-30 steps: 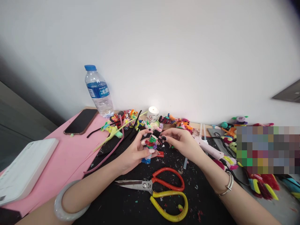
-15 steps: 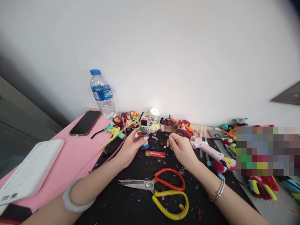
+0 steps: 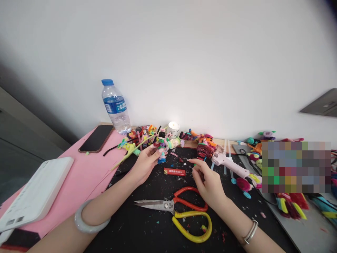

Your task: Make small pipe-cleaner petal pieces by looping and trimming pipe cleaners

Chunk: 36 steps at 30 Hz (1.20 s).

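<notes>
My left hand [image 3: 147,162] is closed around a small fuzzy doll [image 3: 162,144] made of pipe cleaners, with a black hat, green and red parts and a blue base. The doll is upright between thumb and fingers. My right hand [image 3: 207,181] hovers right of a red lighter [image 3: 174,172], index finger stretched out and thumb apart from it. A tiny dark spot shows at the thumb tip; I cannot make out what it is. Below lie scissors [image 3: 168,205] with one red and one yellow handle loop, the red one partly behind my right hand.
A white candle-like cup [image 3: 173,129] stands by the wall amid fuzzy figures [image 3: 205,147]. A pale glue gun [image 3: 230,164] lies at right. A water bottle [image 3: 116,107], a phone [image 3: 96,138] and a white device [image 3: 37,193] are at left. Scraps litter the black mat [image 3: 126,225].
My right hand has moved down and slightly right, toward the scissors' red handle, and its pinch on a small black bit has opened. My left hand keeps the doll, raised and turned slightly.
</notes>
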Tool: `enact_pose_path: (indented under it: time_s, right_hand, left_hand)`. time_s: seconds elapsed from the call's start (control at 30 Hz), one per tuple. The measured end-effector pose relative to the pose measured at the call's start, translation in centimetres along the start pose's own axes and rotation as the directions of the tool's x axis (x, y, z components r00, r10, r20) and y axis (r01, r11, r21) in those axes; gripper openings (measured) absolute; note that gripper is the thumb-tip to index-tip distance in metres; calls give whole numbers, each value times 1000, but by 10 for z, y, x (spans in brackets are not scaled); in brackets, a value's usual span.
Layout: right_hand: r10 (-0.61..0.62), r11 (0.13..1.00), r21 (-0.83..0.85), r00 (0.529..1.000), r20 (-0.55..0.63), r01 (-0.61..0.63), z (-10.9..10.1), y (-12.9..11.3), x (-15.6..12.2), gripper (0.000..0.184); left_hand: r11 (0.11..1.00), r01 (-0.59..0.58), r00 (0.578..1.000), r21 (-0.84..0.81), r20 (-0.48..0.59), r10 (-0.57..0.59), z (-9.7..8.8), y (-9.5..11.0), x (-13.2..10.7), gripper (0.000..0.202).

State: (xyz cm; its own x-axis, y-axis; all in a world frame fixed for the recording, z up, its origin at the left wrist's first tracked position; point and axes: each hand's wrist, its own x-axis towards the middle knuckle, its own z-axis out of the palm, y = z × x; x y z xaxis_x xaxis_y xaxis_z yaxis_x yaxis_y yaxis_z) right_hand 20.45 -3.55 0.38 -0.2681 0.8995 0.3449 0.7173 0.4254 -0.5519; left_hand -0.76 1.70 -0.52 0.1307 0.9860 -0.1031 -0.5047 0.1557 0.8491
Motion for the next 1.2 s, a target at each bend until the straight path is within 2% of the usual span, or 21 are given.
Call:
enact_pose_path:
  time_s: [0.07,0.2,0.33,0.4,0.5,0.63,0.77,1.0,1.1,1.2]
  right_hand:
    - [1,999,34,1000,7,-1,2,-1,-3,24]
    - [9,998,57,1000,-9,-8,3,-4,-4,8]
    - [-90,991,97,993,-81,98,1,-5,-3,24]
    - [-108,987,102,986,-126,121,0,-4,-2,23]
    - [-75,994,73,986,-148,86,0,-1,-2,20]
    - [11,999,43,995,-101,-6,1,3,-4,21]
    - [62,998,22,998,-11,-62,0,5,-3,21]
    - [-64,998,15,997,-42,65,1,11,-3,33]
    - [-81,996,21,995,-50,82,3,13,-4,37]
    - [-60,997,48,997,-47,62,3,13,-4,28]
  left_hand:
    - [1000,16,1000,-3,21,-16,-1,1,0,24]
    - [999,33,997,16,65,-34,-1,2,1,21]
    - [999,16,998,50,63,-20,-2,2,0,25]
    - [996,-1,998,91,59,-5,-1,2,-1,29]
    - [981,-15,1000,192,24,10,1,2,-3,42]
    - [903,-85,992,421,-52,117,2,4,-3,53]
    - [815,-175,973,552,-32,230,0,6,-3,51]
    - [739,-199,964,644,-5,265,-4,0,-2,51]
    - [727,-203,964,656,2,267,-4,0,-2,49]
    - [715,-220,956,664,3,292,-3,0,-2,46]
